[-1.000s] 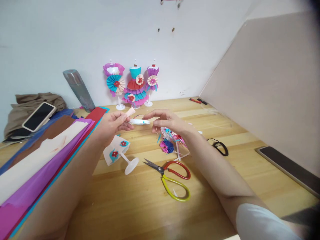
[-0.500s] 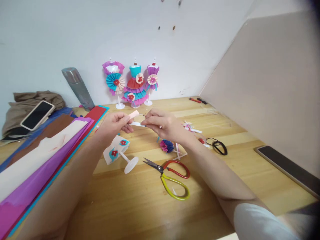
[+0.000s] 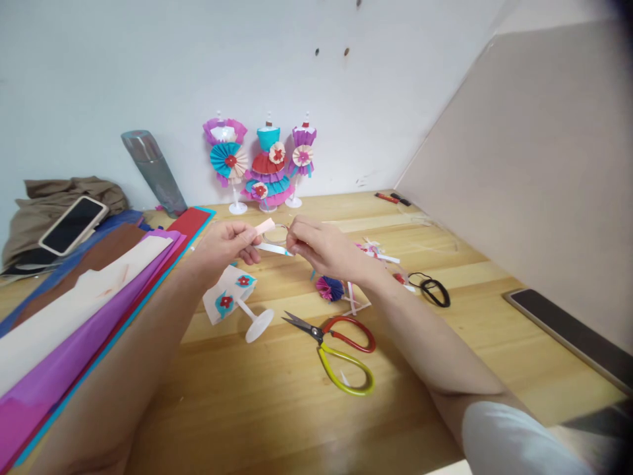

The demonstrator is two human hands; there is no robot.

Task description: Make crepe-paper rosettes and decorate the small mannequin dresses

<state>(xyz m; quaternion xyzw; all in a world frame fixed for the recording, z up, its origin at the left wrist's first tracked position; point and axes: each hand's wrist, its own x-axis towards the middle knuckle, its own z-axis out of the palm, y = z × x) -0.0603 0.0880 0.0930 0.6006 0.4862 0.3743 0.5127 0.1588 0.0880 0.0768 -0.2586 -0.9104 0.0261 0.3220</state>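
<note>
My left hand [image 3: 230,245] is closed, pinching a short pale pink paper strip [image 3: 265,226] and a narrow white strip [image 3: 273,249] between thumb and fingers. My right hand [image 3: 324,247] has its fingers closed together at the white strip's far end; whether they grip it is hidden. Behind the strips shows a clear ring-shaped thing [image 3: 281,227], partly covered. On the table below my hands a small white stand [image 3: 260,325] lies on its side, wrapped in pale paper with red and blue flowers [image 3: 226,302]. Scissors [image 3: 319,335] with red and yellow handles lie open nearby.
Three small dress forms [image 3: 268,165] in crepe-paper dresses stand by the wall. Layered coloured papers [image 3: 89,303], a phone [image 3: 74,225] and a bottle [image 3: 154,173] are at left. A pleated rosette [image 3: 330,288], black cord [image 3: 435,290] and dark flat device [image 3: 568,333] lie rightward.
My right hand has shifted slightly right along the white strip, and more of the strip's end shows. The left hand keeps its hold almost in place.
</note>
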